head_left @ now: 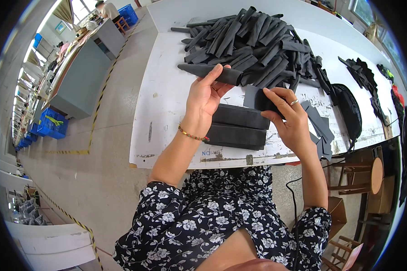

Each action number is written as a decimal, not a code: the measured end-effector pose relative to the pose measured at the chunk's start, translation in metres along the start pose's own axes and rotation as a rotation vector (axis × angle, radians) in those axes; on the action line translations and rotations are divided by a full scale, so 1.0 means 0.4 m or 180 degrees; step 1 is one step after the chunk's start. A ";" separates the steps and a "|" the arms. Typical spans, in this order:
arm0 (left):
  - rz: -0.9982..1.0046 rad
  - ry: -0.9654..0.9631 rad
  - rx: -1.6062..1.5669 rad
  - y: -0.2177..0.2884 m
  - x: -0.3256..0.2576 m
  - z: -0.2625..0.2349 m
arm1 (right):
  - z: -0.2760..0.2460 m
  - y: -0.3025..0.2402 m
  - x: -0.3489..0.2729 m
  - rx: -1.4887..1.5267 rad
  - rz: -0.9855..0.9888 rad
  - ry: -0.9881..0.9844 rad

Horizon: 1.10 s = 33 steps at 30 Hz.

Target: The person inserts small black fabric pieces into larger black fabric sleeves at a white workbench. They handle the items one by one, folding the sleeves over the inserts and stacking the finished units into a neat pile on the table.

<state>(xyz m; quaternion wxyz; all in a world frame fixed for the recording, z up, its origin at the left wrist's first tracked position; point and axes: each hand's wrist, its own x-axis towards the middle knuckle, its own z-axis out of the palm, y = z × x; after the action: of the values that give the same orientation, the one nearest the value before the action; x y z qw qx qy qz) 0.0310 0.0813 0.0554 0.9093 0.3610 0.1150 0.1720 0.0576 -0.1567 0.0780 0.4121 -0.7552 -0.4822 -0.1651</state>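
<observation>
My left hand is closed round a black fabric tube, thumb on top, above the white table. The tube lies sideways, its open end facing right. Lower and to the right, my right hand pinches a dark grey flat sheet between thumb and fingers; the sheet and the tube are apart. Below both hands are flat black folded pieces, stacked in two neat rows. Just beyond them rises a big loose pile of similar black tubes.
Right of my right hand are scattered grey flat sheets and a black bag. More dark strips lie farther right. A wooden stool stands beyond the table's near edge, and a dark cable hangs by my right arm.
</observation>
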 end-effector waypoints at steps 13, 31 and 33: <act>0.0060 -0.0131 0.0134 -0.002 -0.025 0.023 | 0.008 -0.012 0.017 -0.0261 -0.0028 0.0236; 0.0306 -0.0420 0.0467 -0.023 -0.085 0.070 | 0.022 -0.008 0.031 -0.1419 -0.0848 0.0836; 0.0606 -0.0389 0.0540 -0.034 -0.098 0.087 | 0.034 -0.016 0.033 -0.1477 -0.0900 0.0821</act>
<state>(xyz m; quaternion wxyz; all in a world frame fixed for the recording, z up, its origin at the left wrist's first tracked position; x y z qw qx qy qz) 0.0099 0.0351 0.0739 0.8604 0.4557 0.0389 0.2249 0.0564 -0.1369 0.0813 0.2592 -0.7274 -0.4757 -0.4213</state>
